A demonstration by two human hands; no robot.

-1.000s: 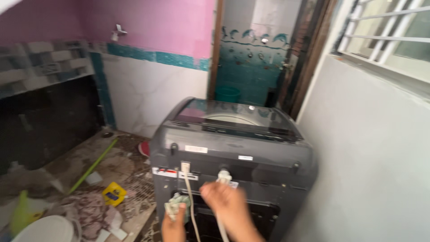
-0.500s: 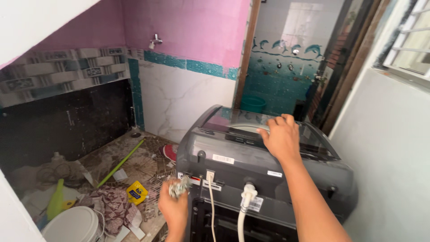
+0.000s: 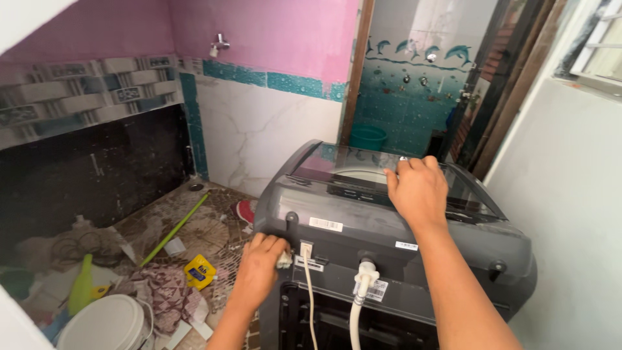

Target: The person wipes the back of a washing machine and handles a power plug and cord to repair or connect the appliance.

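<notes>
A dark grey top-loading washing machine point(image 3: 363, 223) stands with its back panel toward me. My right hand point(image 3: 418, 189) rests flat on its glass lid point(image 3: 350, 165), fingers closed against the surface. My left hand point(image 3: 262, 262) presses a small crumpled whitish cloth point(image 3: 284, 260) against the machine's rear left corner. A white power cord point(image 3: 310, 291) and a white inlet hose point(image 3: 359, 298) hang from the back panel between my arms.
A white bucket point(image 3: 107, 324), green bottle point(image 3: 79, 285), green stick point(image 3: 173, 228), yellow packet point(image 3: 199, 271) and rags litter the mosaic floor at left. A wall tap point(image 3: 220, 45) sits on the pink wall. A white wall point(image 3: 570, 214) stands close at right; a doorway opens behind.
My right hand left the hose area and went up onto the lid. My left hand brought the cloth up against the machine's rear corner. The view swung left.
</notes>
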